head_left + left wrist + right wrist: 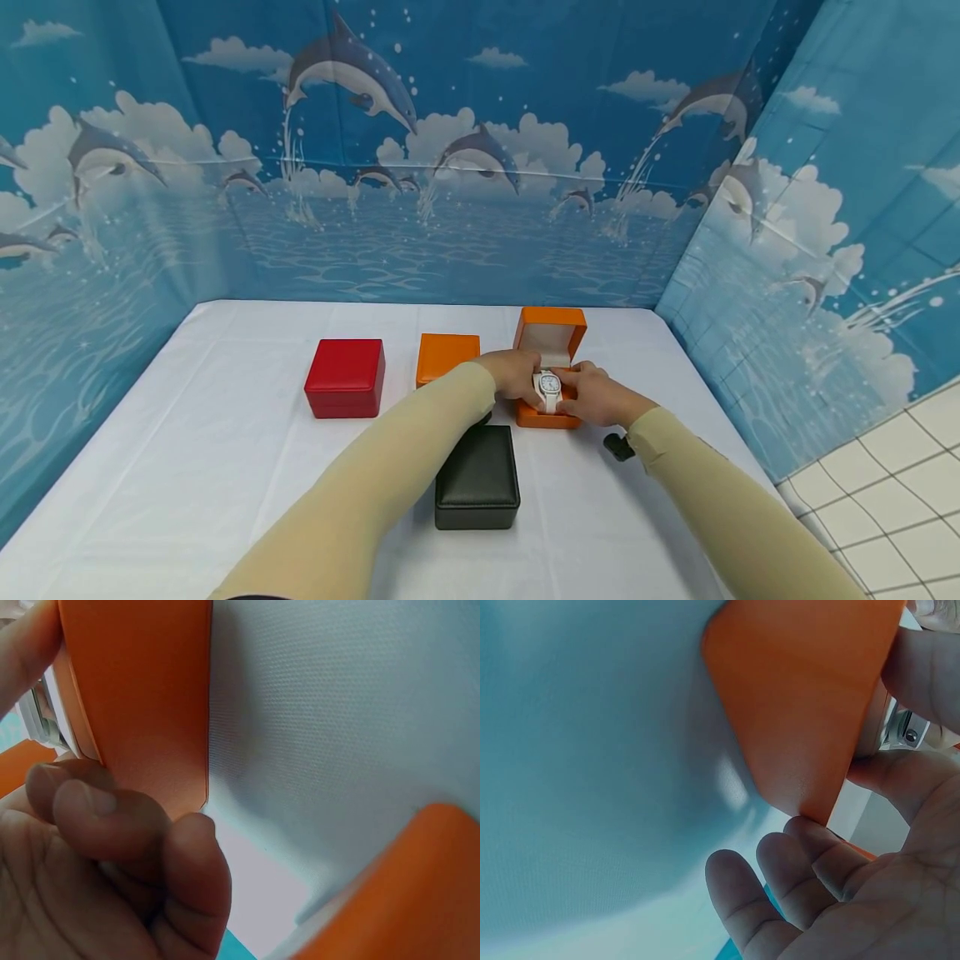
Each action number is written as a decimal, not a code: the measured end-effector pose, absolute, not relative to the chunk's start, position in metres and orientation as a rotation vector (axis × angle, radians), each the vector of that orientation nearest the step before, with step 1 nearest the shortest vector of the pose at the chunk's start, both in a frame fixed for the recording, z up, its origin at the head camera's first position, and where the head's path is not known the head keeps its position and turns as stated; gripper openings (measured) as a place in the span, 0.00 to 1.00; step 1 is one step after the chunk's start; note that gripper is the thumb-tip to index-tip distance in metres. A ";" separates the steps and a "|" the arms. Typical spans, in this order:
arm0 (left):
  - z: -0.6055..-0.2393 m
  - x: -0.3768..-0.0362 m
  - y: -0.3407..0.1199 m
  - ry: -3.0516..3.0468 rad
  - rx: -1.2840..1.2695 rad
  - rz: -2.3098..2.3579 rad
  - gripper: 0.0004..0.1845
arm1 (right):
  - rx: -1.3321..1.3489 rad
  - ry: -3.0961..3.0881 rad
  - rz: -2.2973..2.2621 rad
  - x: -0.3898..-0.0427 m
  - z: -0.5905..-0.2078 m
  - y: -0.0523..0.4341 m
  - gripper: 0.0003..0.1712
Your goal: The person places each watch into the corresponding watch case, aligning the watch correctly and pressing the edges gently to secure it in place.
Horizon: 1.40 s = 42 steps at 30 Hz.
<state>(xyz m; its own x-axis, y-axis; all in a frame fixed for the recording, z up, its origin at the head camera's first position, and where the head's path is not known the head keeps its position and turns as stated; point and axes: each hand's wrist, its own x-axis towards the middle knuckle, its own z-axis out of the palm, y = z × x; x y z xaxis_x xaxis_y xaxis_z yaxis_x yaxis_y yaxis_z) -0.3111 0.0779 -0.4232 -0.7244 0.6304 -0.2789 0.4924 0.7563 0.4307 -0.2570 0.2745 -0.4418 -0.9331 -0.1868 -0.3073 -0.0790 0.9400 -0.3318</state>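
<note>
A white wristwatch (550, 383) with a light strap lies in an open orange watch box (547, 421), whose pale-lined lid (576, 323) stands up at the back. From the left, my left hand (512, 375) holds the watch at its side; in the left wrist view its other fingers (112, 817) curl beside the box's outer wall. On the opposite side my right hand (600, 396) has thumb and index finger at the watch's edge, while its remaining fingers (739, 889) spread below the box corner. A metal part of the watch (910, 735) shows between thumb and index finger.
Left of the open box sits a closed orange box (447, 354), partly covered by my left sleeve. A red box (345, 375) stands farther left, and a black box (477, 479) is nearer me. All rest on a white-covered table (247, 433) before a dolphin-print curtain (465, 233).
</note>
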 end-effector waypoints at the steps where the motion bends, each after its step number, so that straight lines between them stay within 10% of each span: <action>1: -0.423 -0.311 0.078 2.541 0.852 0.470 0.26 | -0.193 2.757 -0.459 -0.257 -0.442 0.275 0.42; 42: -0.425 -0.313 0.076 2.590 0.871 0.451 0.30 | -0.202 2.745 -0.477 -0.254 -0.440 0.279 0.44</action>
